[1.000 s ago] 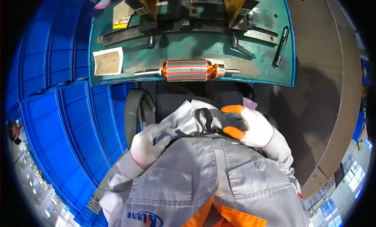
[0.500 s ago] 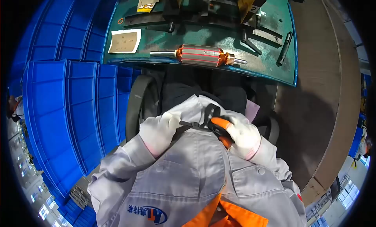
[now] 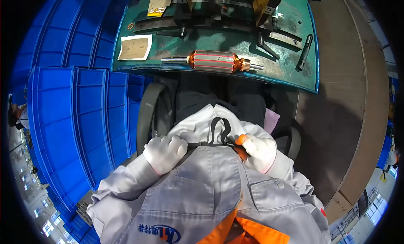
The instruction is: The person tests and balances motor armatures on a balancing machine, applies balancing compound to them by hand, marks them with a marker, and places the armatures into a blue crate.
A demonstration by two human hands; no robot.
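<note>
moved: left hand (image 3: 166, 153), outward, curled tight on black strap (image 3: 227, 126); right hand (image 3: 259, 153) clamped likewise. step: strap handling, apparently needing steady grip. rotor (image 3: 212, 61): tabletop's (image 3: 166, 46) near edge.

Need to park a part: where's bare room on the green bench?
Bare: between the two black levers, behind the armature; also between its short shaft and the black pen-like tool. Crowded: far side, around stands 1 and 2.

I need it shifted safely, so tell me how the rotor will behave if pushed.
The rotor would probably roll, being round and lying on its side. Its metal shaft and copper windings suggest stiff, fairly heavy handling.
</note>
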